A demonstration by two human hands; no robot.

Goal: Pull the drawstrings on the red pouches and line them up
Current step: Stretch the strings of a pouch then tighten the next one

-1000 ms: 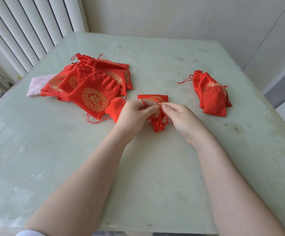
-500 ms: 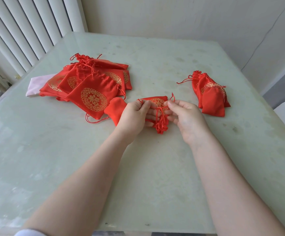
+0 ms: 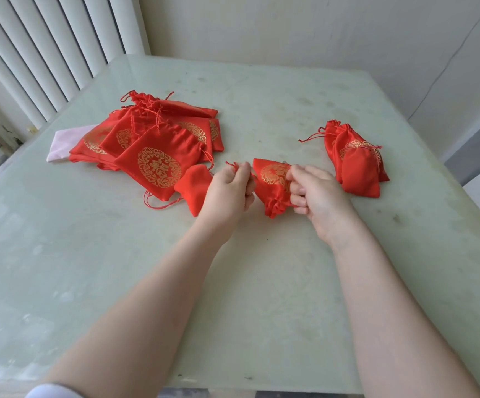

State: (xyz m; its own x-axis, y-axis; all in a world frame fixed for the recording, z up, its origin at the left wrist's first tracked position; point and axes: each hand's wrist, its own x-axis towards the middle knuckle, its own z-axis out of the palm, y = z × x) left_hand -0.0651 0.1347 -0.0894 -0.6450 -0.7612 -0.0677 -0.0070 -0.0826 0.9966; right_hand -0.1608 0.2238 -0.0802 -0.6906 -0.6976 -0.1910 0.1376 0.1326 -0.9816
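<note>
Left hand (image 3: 228,193): pinches red drawstring (image 3: 232,165).
Right hand (image 3: 316,193): grips satin pouch (image 3: 272,182), gathered mouth nearest.
Table (image 3: 261,282): pale glossy stone; near half bare.
Flanks: loose pile (image 3: 152,145) left, closed pouches (image 3: 356,165) right.

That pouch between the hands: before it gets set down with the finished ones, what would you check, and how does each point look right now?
1. Mouth of the held pouch gathered shut: ok, the near end is bunched tight.
2. Left hand has a grip on a drawstring: ok, a red loop sticks out above the fist.
3. Right hand has a grip on the other string: cannot tell, the fingers hide it.
4. Room beside the finished pouches on the right: ok, bare table lies around them.
5. Finished pouches lined up neatly: not ok, they overlap in a small heap.
6. Pile of open pouches on the left clear of the strings: ok, apart from the hands.
</note>
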